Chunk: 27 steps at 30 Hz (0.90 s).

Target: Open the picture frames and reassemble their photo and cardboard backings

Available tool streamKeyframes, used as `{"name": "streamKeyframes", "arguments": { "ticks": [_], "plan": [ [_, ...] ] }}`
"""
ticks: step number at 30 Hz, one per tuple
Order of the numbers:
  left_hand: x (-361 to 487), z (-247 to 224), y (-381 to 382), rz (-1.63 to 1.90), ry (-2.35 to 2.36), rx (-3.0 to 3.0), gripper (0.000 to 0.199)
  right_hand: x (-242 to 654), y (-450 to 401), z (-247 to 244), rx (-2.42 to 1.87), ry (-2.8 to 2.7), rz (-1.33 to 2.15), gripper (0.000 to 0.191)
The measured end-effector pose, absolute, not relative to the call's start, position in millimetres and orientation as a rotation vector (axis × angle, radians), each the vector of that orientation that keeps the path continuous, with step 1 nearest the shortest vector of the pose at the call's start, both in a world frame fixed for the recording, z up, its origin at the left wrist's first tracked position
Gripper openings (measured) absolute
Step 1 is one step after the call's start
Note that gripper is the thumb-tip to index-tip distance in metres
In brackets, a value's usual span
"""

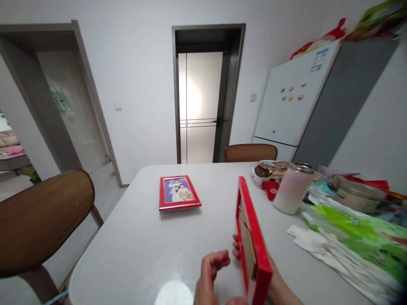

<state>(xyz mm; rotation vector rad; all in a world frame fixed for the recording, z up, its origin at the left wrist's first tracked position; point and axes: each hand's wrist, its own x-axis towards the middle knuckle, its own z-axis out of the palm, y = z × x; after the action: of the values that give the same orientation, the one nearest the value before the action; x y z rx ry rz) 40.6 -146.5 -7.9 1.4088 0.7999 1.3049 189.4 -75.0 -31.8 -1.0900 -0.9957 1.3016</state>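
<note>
A red picture frame (255,231) stands on edge near the table's front, its brown backing board (248,245) turned to the left. My right hand (235,248) grips it from the far side; only some fingertips show past the frame, with the forearm behind. Just left of the backing, my left hand (208,275) is open with bent fingers and holds nothing I can see; its lower part is cut off by the picture's bottom edge. Farther back on the white table (133,245), a second red picture frame (179,192) with a photo of people lies face up.
On the right are a pink and white tumbler (293,188), white gloves (337,254), green packaging (349,222), a lidded jar (359,195) and bagged items. Wooden chairs (47,216) stand at the left and far sides. Behind are a door and a white fridge (289,101).
</note>
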Motion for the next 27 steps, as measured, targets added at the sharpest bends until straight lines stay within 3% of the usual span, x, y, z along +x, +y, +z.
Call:
{"name": "streamKeyframes", "arguments": {
  "ticks": [2, 4, 7, 13, 21, 24, 27],
  "plan": [
    [47.1, 11.7, -139.6, 1.293, 0.7, 1.324, 0.078, 221.0, -62.3, -22.4, -1.199, -0.835, 1.236, 0.057],
    [54.8, 23.2, -130.8, 1.262, 0.581, 1.268, 0.068, 253.6, -47.0, -17.4, -1.406, -0.888, 1.153, 0.064],
    [69.0, 19.2, -115.4, 1.197, 0.589, 1.307, 0.047, 292.8, -21.4, -17.0, -1.781, -1.189, 0.857, 0.055],
    [83.5, -21.9, -92.1, 1.087, 1.114, 1.631, 0.051, 310.0, 20.2, -21.2, -2.06, -1.409, 0.444, 0.036],
    [67.1, -26.1, -84.0, 1.085, 1.224, 1.667, 0.046, 285.1, 26.7, -16.3, -2.089, -1.688, 0.157, 0.034],
    [44.1, -30.2, -71.3, 1.166, 1.276, 1.498, 0.047, 239.1, 23.5, -6.4, -1.909, -1.837, 0.076, 0.039],
    [10.8, -33.5, -48.0, 1.27, 1.348, 1.234, 0.037, 169.0, 24.7, 1.4, -1.59, -2.078, 0.116, 0.039]
  ]
}}
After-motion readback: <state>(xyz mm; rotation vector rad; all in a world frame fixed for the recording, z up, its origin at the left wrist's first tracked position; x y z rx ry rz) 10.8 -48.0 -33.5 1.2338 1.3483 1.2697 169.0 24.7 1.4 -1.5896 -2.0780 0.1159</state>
